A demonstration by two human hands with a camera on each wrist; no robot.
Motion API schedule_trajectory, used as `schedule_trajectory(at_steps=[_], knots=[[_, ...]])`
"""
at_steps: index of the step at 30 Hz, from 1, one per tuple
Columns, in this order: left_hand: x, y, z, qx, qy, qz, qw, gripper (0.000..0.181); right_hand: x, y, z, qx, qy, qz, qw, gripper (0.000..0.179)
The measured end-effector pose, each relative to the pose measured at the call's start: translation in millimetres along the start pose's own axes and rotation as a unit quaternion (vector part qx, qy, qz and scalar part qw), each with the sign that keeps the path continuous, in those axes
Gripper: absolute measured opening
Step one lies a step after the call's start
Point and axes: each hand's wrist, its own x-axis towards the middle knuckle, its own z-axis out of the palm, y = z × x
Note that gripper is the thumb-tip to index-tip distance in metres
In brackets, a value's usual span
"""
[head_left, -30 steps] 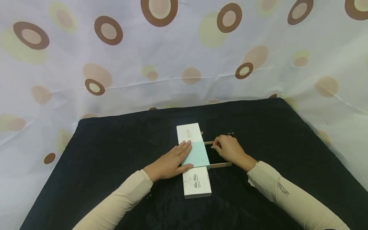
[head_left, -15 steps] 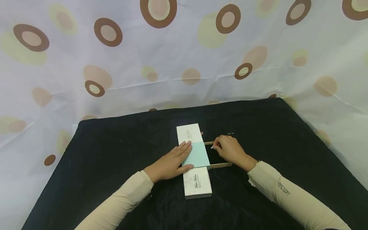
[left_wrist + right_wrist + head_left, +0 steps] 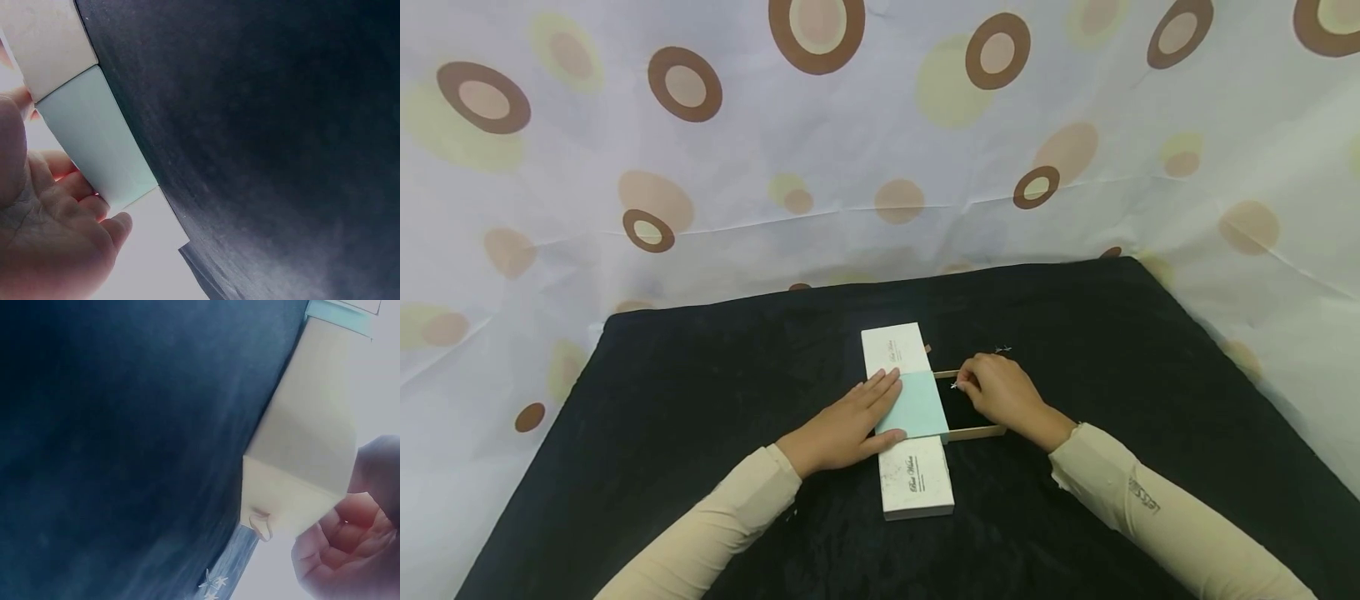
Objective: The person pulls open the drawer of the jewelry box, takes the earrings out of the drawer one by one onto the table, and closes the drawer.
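Head view shows your left hand resting flat, fingers straight, on the pale green band of a white box on the black-covered bench, while your right hand pinches a small silvery piece over the open drawer. Left wrist view has your fingers touching that band. Right wrist view shows your other fingers curled beyond the drawer's looped end, star-shaped pieces lying near it.
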Motion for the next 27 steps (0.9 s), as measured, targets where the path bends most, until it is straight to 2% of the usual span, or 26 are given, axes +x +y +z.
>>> schedule_trajectory(at_steps=[10, 18, 27], knots=[[-0.3, -0.3, -0.5, 0.000, 0.000, -0.002, 1.0000, 0.073, -2.9, -2, -6, -0.003, 0.005, -0.009, 0.9999, 0.004], [-1.2, -0.8, 1.4, 0.001, 0.001, 0.002, 1.0000, 0.073, -7.7, -3, -23, 0.003, 0.022, -0.016, 0.9996, 0.004], [-1.6, -0.2, -1.1, -0.001, 0.000, 0.001, 1.0000, 0.074, -15.5, 8, -39, 0.000, 0.037, -0.007, 0.9993, 0.005]])
